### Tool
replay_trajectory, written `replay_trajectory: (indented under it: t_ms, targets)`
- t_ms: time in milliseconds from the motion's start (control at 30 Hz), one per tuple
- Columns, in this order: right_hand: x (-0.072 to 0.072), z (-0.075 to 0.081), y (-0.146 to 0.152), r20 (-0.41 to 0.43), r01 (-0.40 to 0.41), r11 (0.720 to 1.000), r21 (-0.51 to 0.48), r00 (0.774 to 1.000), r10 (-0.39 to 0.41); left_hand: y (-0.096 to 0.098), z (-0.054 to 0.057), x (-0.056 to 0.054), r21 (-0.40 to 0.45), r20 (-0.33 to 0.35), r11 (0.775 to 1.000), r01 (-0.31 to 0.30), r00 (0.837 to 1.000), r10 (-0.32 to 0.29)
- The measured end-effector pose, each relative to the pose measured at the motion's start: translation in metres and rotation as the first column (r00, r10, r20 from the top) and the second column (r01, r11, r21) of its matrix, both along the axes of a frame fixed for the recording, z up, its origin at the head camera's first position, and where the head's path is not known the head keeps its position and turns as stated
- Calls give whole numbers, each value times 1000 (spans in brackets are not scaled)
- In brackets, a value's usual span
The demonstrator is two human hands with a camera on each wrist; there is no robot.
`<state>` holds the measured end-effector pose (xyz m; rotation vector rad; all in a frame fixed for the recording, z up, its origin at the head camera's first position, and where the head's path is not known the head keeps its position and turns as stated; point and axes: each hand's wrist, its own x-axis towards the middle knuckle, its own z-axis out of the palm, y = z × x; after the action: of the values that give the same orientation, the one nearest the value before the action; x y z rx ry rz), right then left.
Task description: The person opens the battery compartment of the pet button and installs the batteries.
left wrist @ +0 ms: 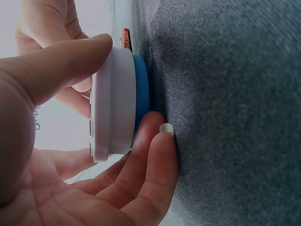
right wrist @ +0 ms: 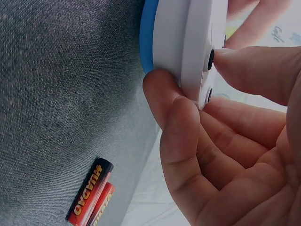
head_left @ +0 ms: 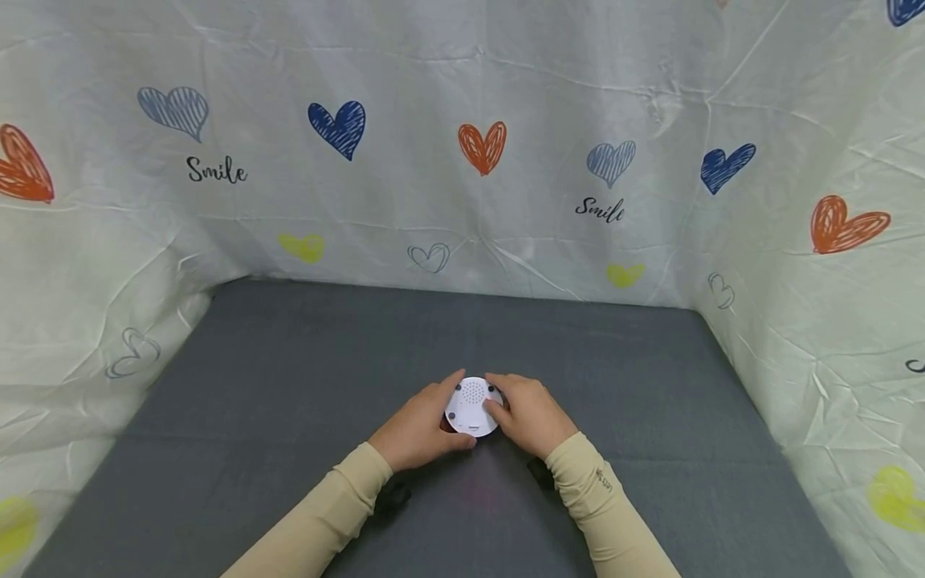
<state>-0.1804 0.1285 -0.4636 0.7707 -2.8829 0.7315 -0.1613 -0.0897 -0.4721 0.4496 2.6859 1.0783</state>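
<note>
Both hands grip a round white device (head_left: 473,413) with a blue layer underneath, held low over the grey cloth. Its upward face has a patch of small holes and dark round feet. My left hand (head_left: 419,425) holds the left side, the thumb on the white rim and fingertips curled against the blue layer (left wrist: 142,89). On the other side my right hand (head_left: 535,413) pinches the edge, its thumb beside a dark foot (right wrist: 211,60) and fingers below. Two red-and-black batteries (right wrist: 91,193) lie on the cloth near the right hand; in the head view they are hidden.
A dark grey cloth (head_left: 303,353) covers the table. White sheeting (head_left: 405,201) printed with hearts and "Smile" rises at the back and both sides. Black wrist gear (head_left: 393,494) shows below the left sleeve.
</note>
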Motion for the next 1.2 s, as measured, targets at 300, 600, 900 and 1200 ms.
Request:
replay_trajectory:
  t_ms: [300, 600, 900, 1200]
  targets:
    - [6, 1, 2, -41, -17, 1000, 6, 999, 17, -1, -1, 2, -6, 8, 1000, 20, 1000, -20]
    - [8, 9, -2, -110, -167, 984, 57, 979, 172, -4, 0, 2, -2, -6, 1000, 18, 1000, -18]
    - [8, 11, -4, -91, -208, 975, 83, 972, 215, -3, 0, 2, -13, -12, 1000, 7, 1000, -7]
    - [8, 9, -6, -111, -215, 974, 70, 969, 222, -3, 0, 3, -3, -31, 1000, 19, 999, -19]
